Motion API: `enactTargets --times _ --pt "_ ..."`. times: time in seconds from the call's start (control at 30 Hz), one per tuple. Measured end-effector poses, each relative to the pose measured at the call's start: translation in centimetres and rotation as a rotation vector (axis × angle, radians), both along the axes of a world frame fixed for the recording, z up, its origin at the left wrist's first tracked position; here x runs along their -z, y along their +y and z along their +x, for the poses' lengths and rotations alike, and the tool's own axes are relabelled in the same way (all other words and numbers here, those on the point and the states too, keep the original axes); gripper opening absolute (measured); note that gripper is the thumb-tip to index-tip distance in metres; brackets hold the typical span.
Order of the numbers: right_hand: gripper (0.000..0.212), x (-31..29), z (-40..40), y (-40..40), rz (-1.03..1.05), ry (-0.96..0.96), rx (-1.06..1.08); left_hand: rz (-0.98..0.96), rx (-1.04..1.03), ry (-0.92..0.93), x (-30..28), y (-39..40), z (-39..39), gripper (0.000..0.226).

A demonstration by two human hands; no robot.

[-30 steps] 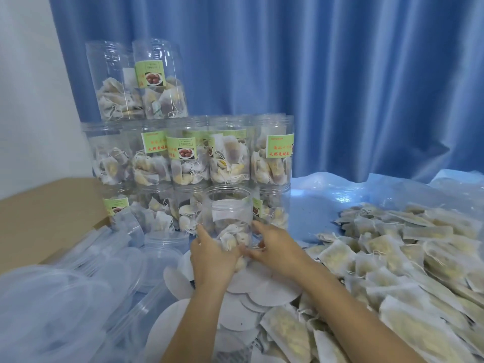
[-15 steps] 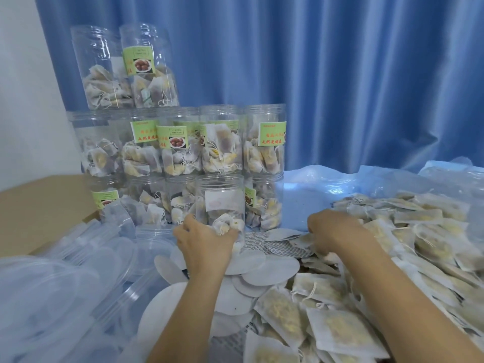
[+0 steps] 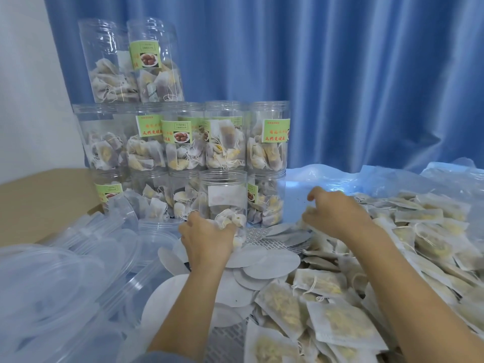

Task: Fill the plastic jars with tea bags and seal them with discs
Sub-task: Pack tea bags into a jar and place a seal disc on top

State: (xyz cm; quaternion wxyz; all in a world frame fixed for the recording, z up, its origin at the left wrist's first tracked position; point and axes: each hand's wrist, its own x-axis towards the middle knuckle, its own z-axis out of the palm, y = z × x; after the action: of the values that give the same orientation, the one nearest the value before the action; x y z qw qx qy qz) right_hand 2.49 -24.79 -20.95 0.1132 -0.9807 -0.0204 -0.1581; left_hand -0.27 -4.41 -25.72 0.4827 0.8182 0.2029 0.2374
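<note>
**One hand steadies an open jar while the other digs into the tea bags**

A blue curtain (image 3: 340, 74) fills the upper frame, with a white wall (image 3: 26, 87) at the far left. In the lower right, a wide heap of tea bags (image 3: 392, 258) spreads over clear plastic sheeting (image 3: 379, 176). At upper left of centre stands a stack of filled jars (image 3: 183, 140), three tiers high, many with green labels. A pile of empty clear jars and lids (image 3: 65, 271) lies in the lower left, in front of a brown cardboard sheet (image 3: 39, 195). White paper discs (image 3: 262, 263) are scattered at centre, some overlapping, beside the tea bags.

The open jar (image 3: 222, 195) stands upright at centre, just in front of the stack's bottom row, lidless, with a few tea bags in its lower part. The left hand (image 3: 207, 239) grips its base, fingers curled round it. The right hand (image 3: 335, 216) rests on the near edge of the heap, right of the jar, fingers curled down among the bags; whether it has pinched one I cannot tell.
</note>
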Motion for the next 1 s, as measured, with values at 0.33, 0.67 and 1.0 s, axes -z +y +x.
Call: enactTargets --times 0.33,0.67,1.0 --pt "0.016 -5.9 0.8 8.7 1.153 -0.287 -0.523 -0.028 0.024 0.017 -0.1 0.3 -0.1 0.066" --pt "0.026 -0.9 2.6 7.2 0.607 -0.322 -0.371 -0.048 0.016 0.054 -0.2 0.9 0.0 0.048" --pt "0.048 6.2 3.8 6.7 -0.01 0.305 -0.408 0.101 -0.001 -0.049 -0.5 0.6 -0.4 0.042"
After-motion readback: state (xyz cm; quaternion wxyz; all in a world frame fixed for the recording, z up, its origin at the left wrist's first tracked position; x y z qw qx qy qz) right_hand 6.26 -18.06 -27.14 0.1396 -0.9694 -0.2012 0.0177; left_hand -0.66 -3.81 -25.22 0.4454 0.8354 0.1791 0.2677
